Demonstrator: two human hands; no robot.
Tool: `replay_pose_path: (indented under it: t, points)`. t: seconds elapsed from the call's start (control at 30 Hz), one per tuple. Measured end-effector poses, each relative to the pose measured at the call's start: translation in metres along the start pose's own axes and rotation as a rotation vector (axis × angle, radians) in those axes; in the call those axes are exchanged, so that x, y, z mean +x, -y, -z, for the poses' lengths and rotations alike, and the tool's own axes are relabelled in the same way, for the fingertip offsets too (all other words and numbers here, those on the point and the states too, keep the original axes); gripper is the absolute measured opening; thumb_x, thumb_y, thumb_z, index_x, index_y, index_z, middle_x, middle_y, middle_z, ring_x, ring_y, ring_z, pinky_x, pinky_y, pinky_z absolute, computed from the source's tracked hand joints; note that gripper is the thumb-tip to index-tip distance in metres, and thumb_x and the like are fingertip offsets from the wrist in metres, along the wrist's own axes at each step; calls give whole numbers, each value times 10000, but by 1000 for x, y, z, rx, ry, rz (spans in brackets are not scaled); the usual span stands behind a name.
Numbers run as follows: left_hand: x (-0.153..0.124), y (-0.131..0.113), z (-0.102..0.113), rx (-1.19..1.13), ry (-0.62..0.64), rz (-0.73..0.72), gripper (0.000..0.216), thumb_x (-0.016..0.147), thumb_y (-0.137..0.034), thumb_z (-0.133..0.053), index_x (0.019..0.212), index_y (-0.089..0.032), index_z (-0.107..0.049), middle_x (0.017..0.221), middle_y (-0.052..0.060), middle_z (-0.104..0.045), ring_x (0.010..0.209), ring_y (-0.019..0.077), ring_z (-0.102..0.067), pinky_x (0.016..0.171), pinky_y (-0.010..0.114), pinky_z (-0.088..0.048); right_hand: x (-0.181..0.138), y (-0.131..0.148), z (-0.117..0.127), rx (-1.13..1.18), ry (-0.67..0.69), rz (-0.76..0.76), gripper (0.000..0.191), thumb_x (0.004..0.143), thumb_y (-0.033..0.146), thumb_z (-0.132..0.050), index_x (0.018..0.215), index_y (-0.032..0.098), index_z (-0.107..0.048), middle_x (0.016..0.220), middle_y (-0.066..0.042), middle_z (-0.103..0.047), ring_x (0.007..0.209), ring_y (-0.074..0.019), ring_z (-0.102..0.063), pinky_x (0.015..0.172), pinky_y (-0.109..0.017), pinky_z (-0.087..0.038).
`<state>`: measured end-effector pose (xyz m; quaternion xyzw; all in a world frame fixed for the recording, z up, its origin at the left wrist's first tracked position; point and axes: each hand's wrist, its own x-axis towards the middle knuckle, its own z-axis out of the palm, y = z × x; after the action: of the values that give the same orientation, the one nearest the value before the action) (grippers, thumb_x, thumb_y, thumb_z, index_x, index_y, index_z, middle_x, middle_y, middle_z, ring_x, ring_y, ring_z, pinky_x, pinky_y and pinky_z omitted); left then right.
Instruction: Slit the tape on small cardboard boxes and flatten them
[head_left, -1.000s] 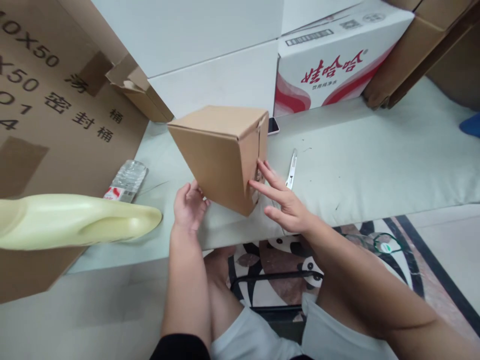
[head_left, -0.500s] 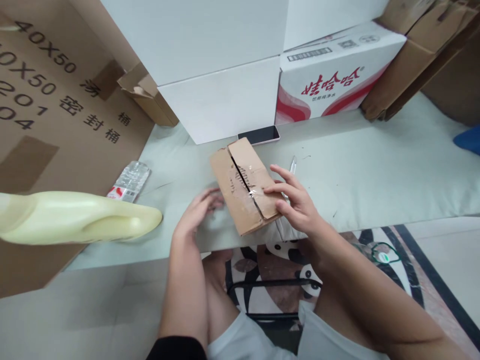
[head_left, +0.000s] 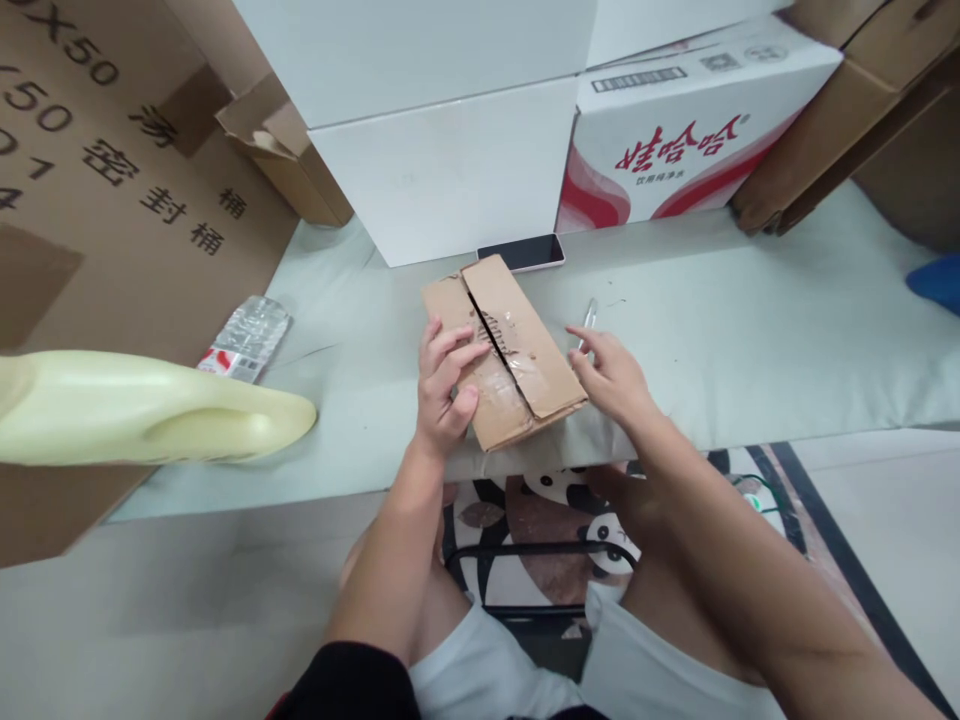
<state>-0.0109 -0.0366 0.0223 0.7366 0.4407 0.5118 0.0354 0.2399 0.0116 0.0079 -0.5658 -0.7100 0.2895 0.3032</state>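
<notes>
A small brown cardboard box [head_left: 536, 345] lies at a slant near the front edge of the cloth-covered table. Its two top flaps meet at a dark slit, with torn clear tape and smudged print around it. On the box's left part rests my left hand [head_left: 444, 390], fingers spread over the top flap. To the right of the box, my right hand [head_left: 611, 375] is open, index finger and thumb apart. Those fingertips are close to the near end of a slim, clear pen-like object [head_left: 591, 312] on the cloth; whether they touch it I cannot tell.
A phone [head_left: 521, 252] lies behind the box, against white cartons [head_left: 442, 170]. A red-and-white carton [head_left: 675, 150] stands at the back right. On the left are a crumpled plastic bottle [head_left: 251, 335], a pale yellow rounded object [head_left: 165, 408] and a large printed cardboard box [head_left: 45, 270].
My left hand has come from beside the box onto its top. My right hand has left the box's right side and moved toward the pen-like object.
</notes>
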Motion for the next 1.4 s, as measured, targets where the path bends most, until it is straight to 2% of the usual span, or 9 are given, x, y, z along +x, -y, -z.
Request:
replay_pose_path:
  t: [0.1, 0.27, 0.37, 0.5, 0.63, 0.8, 0.9, 1.1, 1.4]
  points:
    - [-1, 1, -1, 10, -1, 14, 452, 996, -499, -374, 1210, -250, -684, 1272, 78, -661, 1326, 291, -566, 1286, 557, -257, 0, 0, 3, -361, 153, -54, 387, 918, 427, -541, 1177, 211, -731, 1055, -129, -610, 901, -262, -597, 760, -373, -465]
    - [-2, -1, -1, 17, 14, 69, 492, 980, -538, -361, 1205, -253, -692, 1290, 89, -656, 1383, 318, -515, 1293, 582, -228, 3, -4, 12, -493, 93, -204, 224, 894, 324, -541, 1010, 165, -648, 997, -155, -629, 805, -260, -579, 704, -369, -424]
    - [-2, -1, -1, 1, -2, 66, 468, 974, -525, -383, 1188, -253, -697, 1286, 86, -655, 1366, 312, -528, 1297, 570, -222, 7, -9, 18, -345, 18, -235, 249, 834, 230, -536, 1074, 185, -585, 867, -96, -666, 735, -231, -569, 676, -341, -411]
    - [0, -2, -2, -1, -3, 102, 493, 957, -564, -379, 1154, -258, -711, 1255, 85, -661, 1343, 319, -544, 1297, 571, -213, -2, -4, 31, 229, -72, -231, 358, 853, 236, -445, 1199, 243, -535, 703, 23, -609, 549, -150, -518, 554, -279, -401]
    - [2, -6, -6, 2, 12, 123, 506, 954, -567, -369, 1155, -253, -712, 1259, 90, -660, 1355, 328, -534, 1292, 584, -216, -30, 14, 52, 606, -32, 21, 302, 905, 365, -538, 1184, 272, -609, 770, 25, -576, 536, -109, -513, 500, -262, -414]
    - [4, -7, -11, -21, -9, 92, 524, 960, -589, -364, 1162, -250, -707, 1258, 92, -653, 1352, 325, -530, 1294, 573, -210, -64, 39, 64, 740, -45, 489, 571, 795, 601, -759, 1284, 336, -626, 766, 7, -564, 641, -167, -570, 574, -329, -508]
    - [4, -5, -13, -18, -17, 115, 546, 948, -617, -361, 1137, -250, -718, 1235, 94, -657, 1359, 333, -522, 1300, 572, -190, -75, 54, 61, 601, -246, 494, 186, 936, 475, -656, 970, 294, -688, 645, 20, -511, 531, -136, -510, 485, -290, -432]
    - [4, -2, -14, -41, -67, 102, 479, 940, -572, -411, 1118, -255, -722, 1230, 86, -658, 1340, 328, -541, 1296, 575, -207, -81, 81, 56, 80, -213, 552, 128, 971, 230, -549, 993, 251, -673, 646, 18, -630, 525, -115, -579, 493, -254, -466]
    - [-6, -1, -18, -22, -100, 77, 514, 981, -559, -378, 1350, -289, -612, 1551, 77, -506, 1547, 326, -326, 1302, 600, -150, -79, 91, 53, 40, -201, 632, 160, 926, 118, -562, 982, 238, -651, 658, 24, -659, 519, -105, -586, 519, -239, -490]
